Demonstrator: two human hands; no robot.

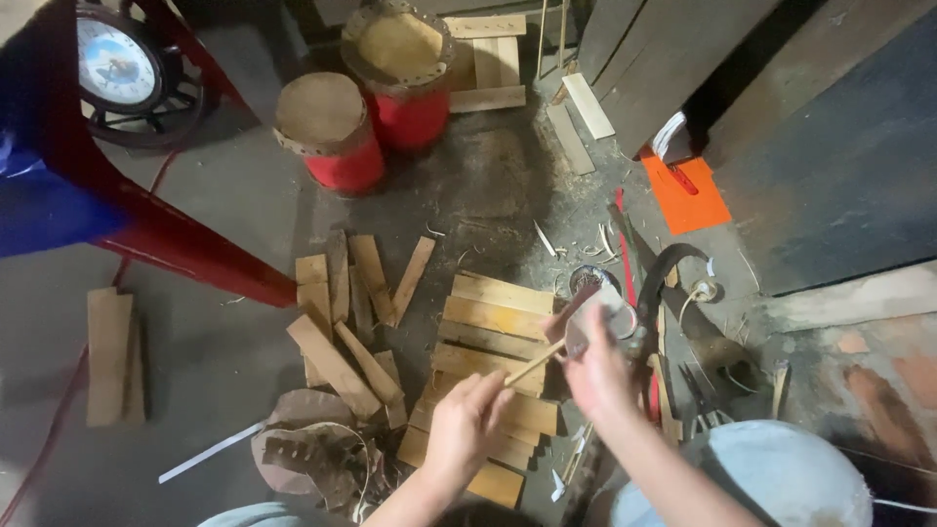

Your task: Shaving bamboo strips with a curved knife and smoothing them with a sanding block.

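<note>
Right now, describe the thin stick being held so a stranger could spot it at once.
Find the row of flat wooden slats on the floor in the middle. Above its right edge the left hand holds the stick, which slants up toward the right hand. Unlike the broad slats, it is slim and held in the air.

Flat orange rectangular sign or packet (pixel 685 192) — on the floor, upper right — beside dark boards (pixel 654 59).

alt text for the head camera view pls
Seen from above, a person's left hand holds a thin stick and the right hand a small blurred object over wooden slats on a floor. Two red drums stand beyond.
</note>
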